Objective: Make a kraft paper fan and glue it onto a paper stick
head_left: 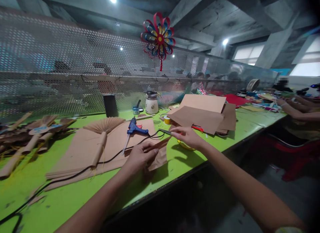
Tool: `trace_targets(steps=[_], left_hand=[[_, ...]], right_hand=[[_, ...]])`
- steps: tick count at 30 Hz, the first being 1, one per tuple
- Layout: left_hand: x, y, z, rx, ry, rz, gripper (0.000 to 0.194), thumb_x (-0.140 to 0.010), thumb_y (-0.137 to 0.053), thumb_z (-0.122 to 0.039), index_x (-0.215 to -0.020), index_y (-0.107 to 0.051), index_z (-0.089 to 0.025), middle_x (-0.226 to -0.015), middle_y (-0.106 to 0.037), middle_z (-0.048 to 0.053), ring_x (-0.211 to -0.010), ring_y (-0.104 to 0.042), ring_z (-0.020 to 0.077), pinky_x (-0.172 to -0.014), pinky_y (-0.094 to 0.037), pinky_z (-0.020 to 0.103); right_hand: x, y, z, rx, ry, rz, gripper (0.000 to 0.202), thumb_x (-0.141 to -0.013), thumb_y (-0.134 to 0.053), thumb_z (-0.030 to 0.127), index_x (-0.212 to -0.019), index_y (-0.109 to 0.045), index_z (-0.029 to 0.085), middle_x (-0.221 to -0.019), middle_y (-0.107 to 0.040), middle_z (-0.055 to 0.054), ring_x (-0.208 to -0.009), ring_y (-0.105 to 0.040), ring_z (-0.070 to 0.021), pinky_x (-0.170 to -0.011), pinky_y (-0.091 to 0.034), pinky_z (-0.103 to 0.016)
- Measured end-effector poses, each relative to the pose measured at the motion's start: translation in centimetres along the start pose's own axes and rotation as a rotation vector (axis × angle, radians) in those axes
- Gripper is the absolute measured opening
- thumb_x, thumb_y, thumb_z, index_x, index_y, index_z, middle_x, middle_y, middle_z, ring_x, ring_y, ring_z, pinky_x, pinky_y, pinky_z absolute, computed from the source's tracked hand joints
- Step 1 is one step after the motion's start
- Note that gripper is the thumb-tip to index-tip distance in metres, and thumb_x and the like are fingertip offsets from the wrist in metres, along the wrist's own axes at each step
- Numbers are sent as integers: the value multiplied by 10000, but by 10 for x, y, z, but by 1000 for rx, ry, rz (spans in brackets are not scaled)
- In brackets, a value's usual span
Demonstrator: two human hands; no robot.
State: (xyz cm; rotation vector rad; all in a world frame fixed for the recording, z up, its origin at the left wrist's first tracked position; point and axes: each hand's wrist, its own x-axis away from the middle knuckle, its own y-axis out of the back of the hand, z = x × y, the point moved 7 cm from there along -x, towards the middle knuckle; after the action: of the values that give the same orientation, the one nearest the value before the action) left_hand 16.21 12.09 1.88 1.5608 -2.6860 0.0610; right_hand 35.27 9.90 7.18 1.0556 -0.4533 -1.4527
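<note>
My left hand (142, 158) is closed on a folded piece of brown kraft paper (160, 159), thumb on top, with pleated layers showing at its edge. In my right hand (188, 137) is a narrow, dark, blade-like tool (165, 131), pinched between the fingers and pointing left above the paper. A bit of red shows at the fingers; the tool's exact kind is unclear. Under the right hand lies a yellow ring-shaped thing (185, 146), partly covered. Just beyond the left hand, a blue glue gun (135, 127) rests on a stack of brown paper (75, 153).
A pleated paper fan (101, 139) lies on the stack; several more fans (37, 133) are at left. A black cord (75, 175) crosses the green table (140, 193). Behind are a tape roll (167, 120), red cutter (197, 128), brown sheets (200, 118) and jug (151, 104). Another person's arm (297, 111) is at right.
</note>
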Motion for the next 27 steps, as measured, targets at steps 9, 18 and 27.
trace_targets(steps=[9, 18, 27], left_hand=[[-5, 15, -3, 53, 13, -66, 377, -578, -818, -349, -821, -651, -113, -642, -648, 9, -510, -526, 88, -490, -352, 194], [-12, 34, -35, -35, -43, 14, 452, -648, -783, -264, -1062, -688, -111, -797, -721, 74, -617, -592, 141, -570, -428, 252], [-18, 51, 10, 195, 82, -14, 410, -639, -805, -294, -994, -711, -111, -971, -733, 142, -849, -682, 249, -807, -508, 355]], right_hand=[[-33, -27, 63, -199, 274, 309, 244, -800, -640, 387, -816, -735, 162, -724, -679, -17, -671, -588, -137, -647, -447, -252], [-92, -38, 51, -635, 208, 482, 426, -761, -664, 475, -541, -563, 124, -497, -521, 26, -493, -445, -74, -507, -335, -209], [-98, -73, 25, -720, 130, 364, 421, -745, -679, 487, -548, -553, 137, -516, -514, 35, -509, -426, -73, -526, -314, -215]])
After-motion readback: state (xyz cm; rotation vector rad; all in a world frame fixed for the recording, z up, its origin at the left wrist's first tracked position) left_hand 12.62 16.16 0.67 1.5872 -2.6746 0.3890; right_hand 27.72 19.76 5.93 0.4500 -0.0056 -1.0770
